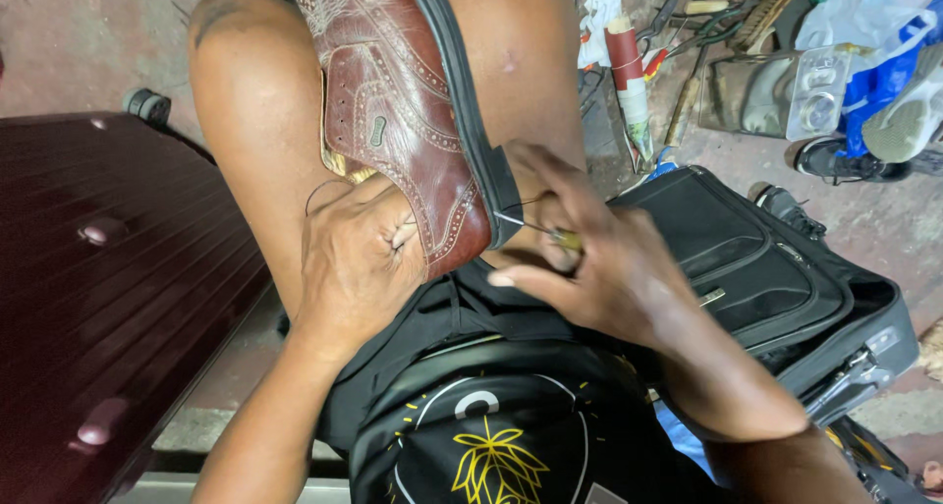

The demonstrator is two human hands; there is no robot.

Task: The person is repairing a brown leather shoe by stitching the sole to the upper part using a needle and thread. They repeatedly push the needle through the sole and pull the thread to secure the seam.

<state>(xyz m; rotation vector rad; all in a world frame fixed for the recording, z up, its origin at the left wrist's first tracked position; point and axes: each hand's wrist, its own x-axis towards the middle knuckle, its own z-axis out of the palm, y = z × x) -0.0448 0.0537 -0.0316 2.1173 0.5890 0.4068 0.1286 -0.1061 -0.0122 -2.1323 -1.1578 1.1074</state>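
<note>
- The person is stitching the sole onto a brown shoe [393, 121], which is lying clamped between the bare knees at the upper centre of the frame, toe pointing down toward the lap.
- The left hand [359, 258] is curling closed against the toe of the shoe at mid-frame, fingers pressing in and steadying it; a loop of thread [324, 192] is showing just above its knuckles.
- The right hand [599, 258] is closing around an awl [562, 237], thumb and fingers pinching its handle, with the metal tip touching the black sole [476, 140] right at the toe edge.
- Judging by this, the stitch at the toe is in hand: the tip is sitting at the seam between sole and upper.
- The next move is likely calling for a firm, straight push along the seam line while the left hand is bracing the shoe, and for keeping the thread clear of tangling.
- Counting: one brown shoe, one awl, one thread, two hands at work.
- Around them: one dark red case [108, 268] is lying at the left, one black bag [766, 278] is sitting open at the right, and a heap of tools [688, 32] is lying at the upper right, too jumbled to count.
- Two dark shoes [845, 160] are showing at the right edge, near the blue plastic.
</note>
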